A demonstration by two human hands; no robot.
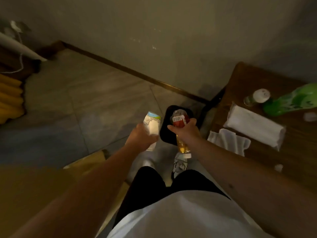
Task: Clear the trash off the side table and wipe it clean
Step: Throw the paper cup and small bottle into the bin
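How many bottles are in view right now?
3: a red-labelled bottle in the right hand over the black bin; a green bottle and a white-capped bottle on the side table.

At the left edge of the frame you see a stack of yellow cushions [10,98], with a white cable [20,60] hanging above it beside the grey wall [154,23].

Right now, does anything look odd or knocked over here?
Yes. On the side table, a green bottle lies on its side next to an upright jar. The right hand holds a bottle cap-down over the black bin, with amber liquid inside.
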